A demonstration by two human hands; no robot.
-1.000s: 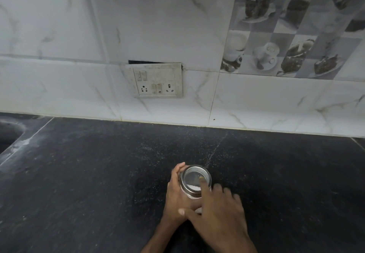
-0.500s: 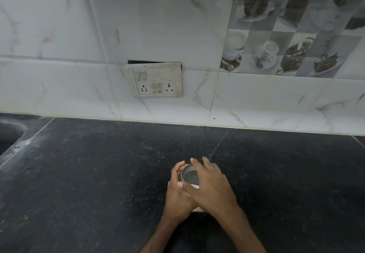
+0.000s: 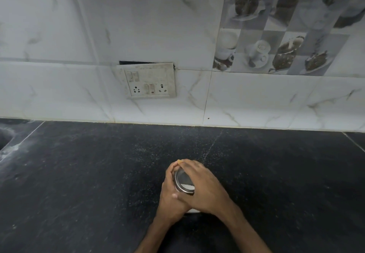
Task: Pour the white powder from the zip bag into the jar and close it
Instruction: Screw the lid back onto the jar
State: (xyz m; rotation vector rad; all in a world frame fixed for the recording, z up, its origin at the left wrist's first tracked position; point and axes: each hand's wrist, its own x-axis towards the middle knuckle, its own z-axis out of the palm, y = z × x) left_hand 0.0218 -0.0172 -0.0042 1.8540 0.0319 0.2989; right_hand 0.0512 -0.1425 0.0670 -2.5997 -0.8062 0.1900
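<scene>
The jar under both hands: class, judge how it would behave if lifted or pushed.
The jar looks rigid, with a shiny metal rim, so probably slippery. It is round, so it may roll if tipped onto the counter. The white powder showing inside suggests modest weight.

The left hand (image 3: pixel 169 199) and right hand (image 3: pixel 205 189) wrap the jar (image 3: pixel 183 181) at lower centre, blocking that spot. Open dark counter (image 3: pixel 79 173) runs off to either side. The tiled wall (image 3: pixel 256 102) closes the upper frame, and a sink (image 3: pixel 4 138) dips at the far left edge.
</scene>
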